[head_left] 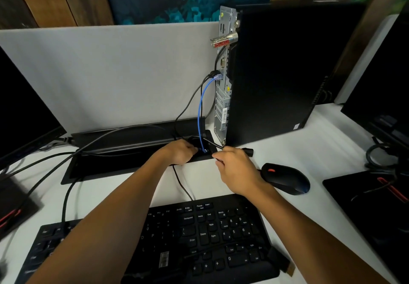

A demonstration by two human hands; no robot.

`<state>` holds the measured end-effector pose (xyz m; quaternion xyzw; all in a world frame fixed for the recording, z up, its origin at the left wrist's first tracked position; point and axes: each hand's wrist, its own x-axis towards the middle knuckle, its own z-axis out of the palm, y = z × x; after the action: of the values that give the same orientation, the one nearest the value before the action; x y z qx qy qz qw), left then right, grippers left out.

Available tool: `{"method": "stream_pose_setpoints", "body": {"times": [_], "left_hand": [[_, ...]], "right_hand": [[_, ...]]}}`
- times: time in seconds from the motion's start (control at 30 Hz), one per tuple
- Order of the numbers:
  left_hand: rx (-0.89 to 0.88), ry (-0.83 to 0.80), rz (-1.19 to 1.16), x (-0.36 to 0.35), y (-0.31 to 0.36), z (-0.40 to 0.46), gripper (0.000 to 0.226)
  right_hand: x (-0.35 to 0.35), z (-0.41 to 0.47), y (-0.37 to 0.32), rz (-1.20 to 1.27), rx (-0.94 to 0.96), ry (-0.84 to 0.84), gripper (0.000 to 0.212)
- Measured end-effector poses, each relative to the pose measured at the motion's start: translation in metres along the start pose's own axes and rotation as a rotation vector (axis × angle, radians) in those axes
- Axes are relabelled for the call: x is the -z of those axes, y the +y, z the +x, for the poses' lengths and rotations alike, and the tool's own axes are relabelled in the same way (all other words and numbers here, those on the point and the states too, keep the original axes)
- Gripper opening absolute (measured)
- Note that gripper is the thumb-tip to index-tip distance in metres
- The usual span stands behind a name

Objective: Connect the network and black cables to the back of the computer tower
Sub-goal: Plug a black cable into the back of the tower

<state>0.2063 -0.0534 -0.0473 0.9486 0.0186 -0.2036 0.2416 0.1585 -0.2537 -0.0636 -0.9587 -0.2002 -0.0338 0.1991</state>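
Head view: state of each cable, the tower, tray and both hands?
Blue cable: plugged into the tower's back.
Black cable: gripped, plug free.
Tower: upright, back panel facing left.
Cable tray: lid open.
Left hand: curled at the tray; grip unclear.
Right hand: holding the black cable.

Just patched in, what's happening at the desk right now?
A person is cabling the computer tower on the desk. The blue network cable is already plugged into its rear panel, with black cables beside it. The left hand reaches into the desk's cable tray at the blue cable's lower end, while the right hand grips a black cable plug not yet connected.
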Motion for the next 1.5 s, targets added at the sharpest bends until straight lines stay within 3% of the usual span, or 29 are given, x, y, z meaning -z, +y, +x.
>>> {"method": "stream_pose_setpoints", "body": {"times": [0.1,0.17,0.27,0.37,0.47,0.5,0.6,0.8,0.93,1.03,1.33,1.5], "left_hand": [[0.060,0.097,-0.211,0.003,-0.008,0.000,0.041],[0.065,0.187,-0.227,-0.001,-0.012,0.003,0.033],[0.092,0.537,-0.190,-0.006,-0.016,-0.003,0.031],[-0.035,0.818,-0.352,-0.005,-0.015,-0.020,0.028],[-0.151,0.886,-0.262,0.001,-0.017,-0.023,0.024],[-0.154,0.884,-0.199,0.003,-0.017,-0.022,0.018],[-0.079,0.808,-0.086,0.001,-0.011,-0.017,0.045],[0.006,0.704,0.009,-0.012,0.019,-0.011,0.031],[-0.023,0.707,0.116,-0.010,0.003,-0.014,0.029],[-0.081,0.612,0.085,-0.013,-0.011,-0.013,0.032],[0.033,0.356,0.023,-0.020,-0.015,0.014,0.027],[0.012,0.317,0.023,-0.019,0.000,0.022,0.028]], "right_hand": [[0.000,0.001,-0.001,-0.022,0.010,-0.012,0.024],[-0.004,0.002,-0.001,-0.047,-0.011,-0.013,0.028],[-0.007,0.006,-0.001,-0.067,-0.059,-0.001,0.035],[-0.009,0.010,0.000,-0.097,-0.054,0.024,0.032],[-0.010,0.010,0.000,-0.096,-0.042,0.044,0.029],[-0.009,0.010,-0.001,-0.087,-0.046,0.048,0.030],[-0.007,0.008,0.000,-0.078,-0.058,0.046,0.032],[-0.007,0.007,0.002,-0.056,-0.038,0.060,0.032],[-0.007,0.006,0.003,-0.039,-0.037,0.051,0.031],[-0.007,0.007,0.003,-0.019,-0.033,0.051,0.031],[-0.006,0.008,0.005,0.011,-0.009,0.046,0.029],[-0.008,0.009,0.005,0.013,0.000,0.064,0.024]]}}
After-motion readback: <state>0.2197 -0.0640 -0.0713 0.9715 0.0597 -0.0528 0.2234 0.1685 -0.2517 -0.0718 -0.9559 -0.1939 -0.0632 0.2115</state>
